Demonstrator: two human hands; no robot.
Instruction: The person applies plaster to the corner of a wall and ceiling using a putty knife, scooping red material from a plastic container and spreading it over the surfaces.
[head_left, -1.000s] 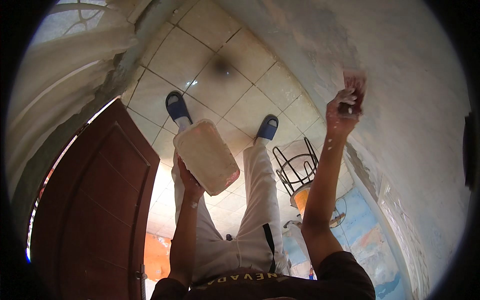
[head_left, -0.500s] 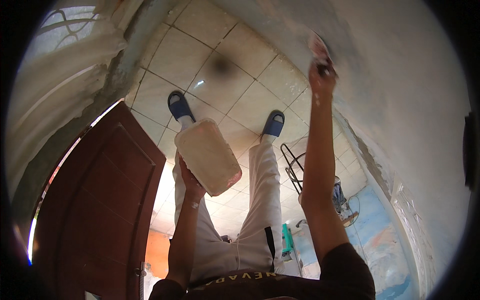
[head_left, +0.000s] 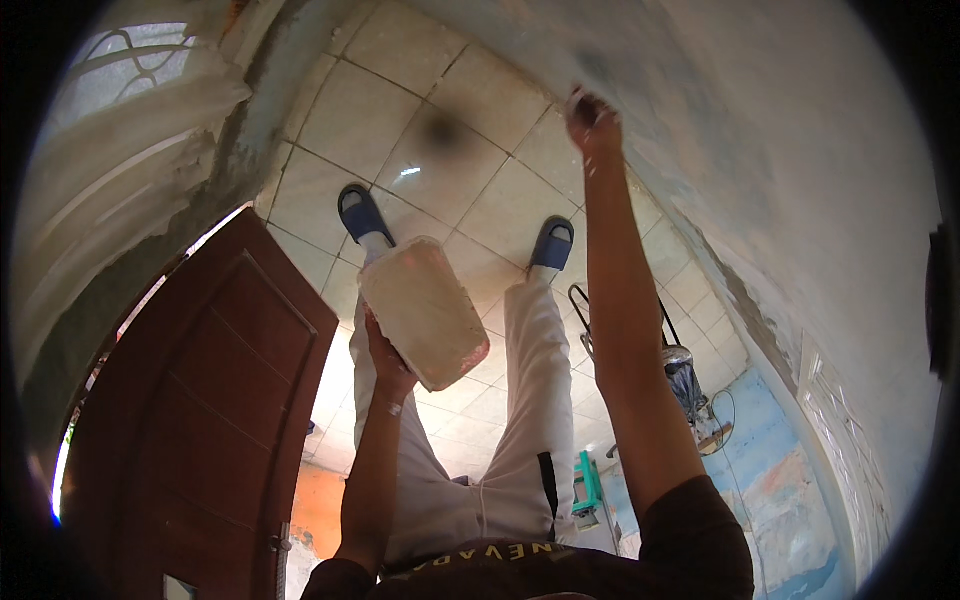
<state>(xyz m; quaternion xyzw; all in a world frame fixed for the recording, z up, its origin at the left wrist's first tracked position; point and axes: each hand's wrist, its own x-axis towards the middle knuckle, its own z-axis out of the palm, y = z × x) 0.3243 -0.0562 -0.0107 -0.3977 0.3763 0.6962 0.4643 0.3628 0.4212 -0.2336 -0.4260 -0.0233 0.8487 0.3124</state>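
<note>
My left hand (head_left: 388, 358) grips a rectangular plastic tub (head_left: 478, 352) from its left side and underneath. Pale, smooth paste fills the tub, and its rim is smeared, pinkish at one corner. Out ahead on the right, my right hand (head_left: 597, 128) is closed around a putty knife whose dark handle end (head_left: 580, 102) barely shows. Motion blurs this hand, and the blade is hard to make out. It is close to the patchy grey-white plastered wall (head_left: 720, 130); I cannot tell whether the tool touches it.
Beige floor tiles (head_left: 370, 100) lie under my blue sandals (head_left: 362, 212). A brown door (head_left: 200, 400) stands on the left, near a pale draped cloth (head_left: 140, 190). Behind my right arm are a black metal frame (head_left: 580, 310), a wrapped dark object (head_left: 683, 385) and a green item (head_left: 588, 485).
My right hand has swung left and slightly farther out, off the spot on the wall where the blade showed. The tub in my left hand has shifted slightly right.
</note>
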